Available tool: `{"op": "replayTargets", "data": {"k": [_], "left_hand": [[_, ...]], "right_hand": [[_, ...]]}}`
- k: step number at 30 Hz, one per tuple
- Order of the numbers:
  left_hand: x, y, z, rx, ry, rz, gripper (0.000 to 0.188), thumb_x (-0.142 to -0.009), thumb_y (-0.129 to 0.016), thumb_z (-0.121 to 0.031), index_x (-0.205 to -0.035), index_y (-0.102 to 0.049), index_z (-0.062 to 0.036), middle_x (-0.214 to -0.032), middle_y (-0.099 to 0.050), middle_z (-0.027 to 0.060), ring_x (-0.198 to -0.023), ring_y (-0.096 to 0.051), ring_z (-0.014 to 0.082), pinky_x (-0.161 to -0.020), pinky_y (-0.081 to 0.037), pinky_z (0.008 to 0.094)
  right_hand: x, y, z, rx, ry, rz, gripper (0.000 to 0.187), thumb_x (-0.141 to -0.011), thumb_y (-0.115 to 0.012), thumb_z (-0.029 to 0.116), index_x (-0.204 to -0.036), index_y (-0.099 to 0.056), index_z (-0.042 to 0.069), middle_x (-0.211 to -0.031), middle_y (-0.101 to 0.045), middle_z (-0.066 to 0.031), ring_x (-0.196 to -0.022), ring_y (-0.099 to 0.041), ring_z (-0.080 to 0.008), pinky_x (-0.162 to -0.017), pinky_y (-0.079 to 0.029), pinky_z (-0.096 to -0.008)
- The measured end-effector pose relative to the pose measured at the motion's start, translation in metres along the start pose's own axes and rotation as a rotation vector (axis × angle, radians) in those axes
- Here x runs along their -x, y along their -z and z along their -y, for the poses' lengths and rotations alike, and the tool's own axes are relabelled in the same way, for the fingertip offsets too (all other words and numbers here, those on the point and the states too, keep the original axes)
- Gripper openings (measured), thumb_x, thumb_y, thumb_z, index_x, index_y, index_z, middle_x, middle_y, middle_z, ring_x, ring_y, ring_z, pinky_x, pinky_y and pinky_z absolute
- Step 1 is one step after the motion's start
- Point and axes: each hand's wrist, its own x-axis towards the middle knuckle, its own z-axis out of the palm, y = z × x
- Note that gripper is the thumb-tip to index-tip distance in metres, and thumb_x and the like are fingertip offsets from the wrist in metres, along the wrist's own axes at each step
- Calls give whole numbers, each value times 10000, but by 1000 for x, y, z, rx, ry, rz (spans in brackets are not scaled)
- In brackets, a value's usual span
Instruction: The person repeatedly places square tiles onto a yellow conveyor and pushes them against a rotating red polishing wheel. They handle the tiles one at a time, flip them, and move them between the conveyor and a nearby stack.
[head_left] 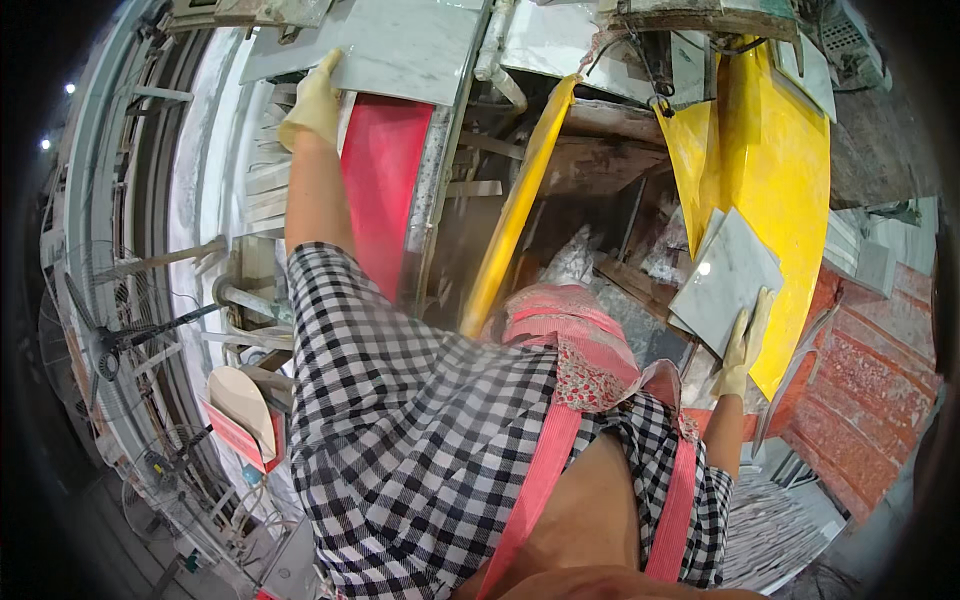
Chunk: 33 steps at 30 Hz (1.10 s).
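Observation:
My left hand (314,104), in a cream glove, reaches far forward to the near edge of a grey-white marble slab (405,50). One finger lies along the slab's edge, and the hand appears closed on it; part of the grip is hidden. Below the slab runs a strip of red sheeting (385,180). On the right, my right hand (744,350), also gloved, holds smaller square marble tiles (728,275) by their lower right edge, fingers long against it. At least two tiles overlap there, tilted in front of a yellow sheet (785,200).
A metal rail (437,200) edges the red strip, beside a narrow yellow-covered bar (520,205). Dark framing with broken pieces lies between the yellow parts. A standing fan (108,345) is at left. An orange-red panel (860,390) and stacked thin strips (770,530) lie at right.

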Motion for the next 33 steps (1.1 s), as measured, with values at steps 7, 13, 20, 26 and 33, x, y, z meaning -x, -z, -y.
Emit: {"op": "replayTargets", "data": {"k": [7, 13, 20, 26, 33], "left_hand": [[20, 7, -90, -29, 312, 273, 496, -864, -750, -485, -1150, -717, -81, -899, -637, 25, -655, -462, 104, -581, -335, 281], [120, 10, -105, 290, 303, 173, 498, -938, -704, -415, -1288, -650, -65, -1104, -687, -17, -862, -577, 76, -668, -384, 226], [283, -81, -94, 209, -41, 394, 439, -991, -641, -376, -1297, -614, -63, -1068, -668, 56, -802, -612, 112, -595, -437, 224], [430, -235, -136, 804, 555, 957, 321, -1001, -644, -343, -1126, -629, -47, -802, -646, 36, -423, -358, 63, -420, -277, 224], [487, -294, -178, 640, 494, 1097, 431, -991, -650, -364, -1200, -641, 12, -1006, -708, 81, -622, -572, 114, -512, -395, 259]], "right_hand": [[1, 14, -4, -111, -82, 2, 526, -1049, -489, 194, -1543, -414, 31, -1634, -323, -210, -1530, -273, -341, -1256, -178, -423], [-3, -3, -20, -281, -22, -85, 543, -995, -595, 221, -1498, -485, 47, -1568, -439, -199, -1486, -355, -343, -1233, -232, -436], [-12, -48, -67, -377, 71, -325, 420, -1011, -542, 189, -1399, -583, 33, -1459, -549, -232, -1394, -486, -363, -1174, -337, -422], [-2, -10, -70, -660, -85, -327, 416, -1055, -500, 183, -1424, -545, -2, -1488, -534, -175, -1414, -469, -281, -1182, -346, -380], [-2, 22, -59, -734, -141, -154, 550, -1025, -588, 281, -1478, -465, -5, -1552, -456, -196, -1453, -416, -308, -1185, -334, -385]]}}
